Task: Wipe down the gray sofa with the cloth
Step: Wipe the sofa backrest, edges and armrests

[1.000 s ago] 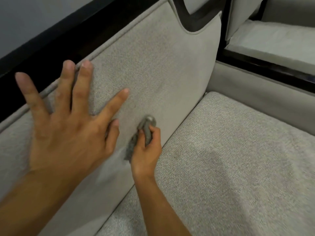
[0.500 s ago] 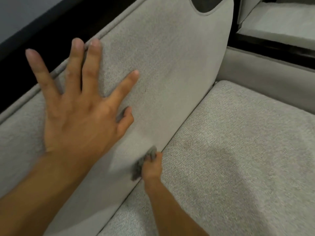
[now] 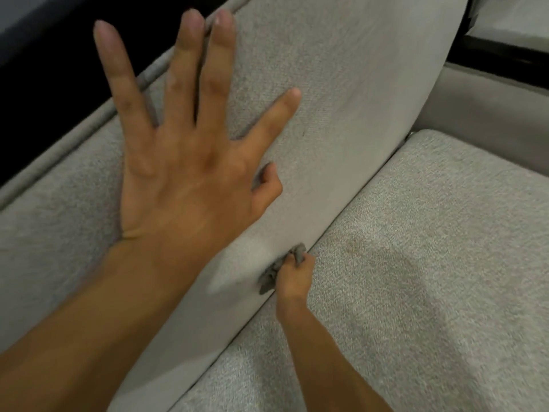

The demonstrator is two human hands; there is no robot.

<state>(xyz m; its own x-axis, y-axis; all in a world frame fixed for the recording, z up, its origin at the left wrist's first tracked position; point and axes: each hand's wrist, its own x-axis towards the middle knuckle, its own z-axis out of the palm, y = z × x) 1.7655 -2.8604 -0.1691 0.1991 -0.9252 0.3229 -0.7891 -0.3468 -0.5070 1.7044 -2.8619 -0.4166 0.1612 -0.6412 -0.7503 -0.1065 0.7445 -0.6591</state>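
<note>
Wiping step in hand; head view only. The right hand (image 3: 293, 282) grips the small crumpled dark-gray cloth (image 3: 271, 272), bunched in its curled fingers. The cloth is pressed to the bottom edge of the light-gray woven back cushion (image 3: 341, 99), at the seam with the textured gray seat cushion (image 3: 430, 248). The left hand (image 3: 184, 173) lies flat on the back cushion, fingers spread wide, holding nothing; probably bracing it. Judgement: the stroke is at its low end. The next move calls for bringing the cloth up onto a fresh strip with steady pressure; the seat cushion likely remains to do.
</note>
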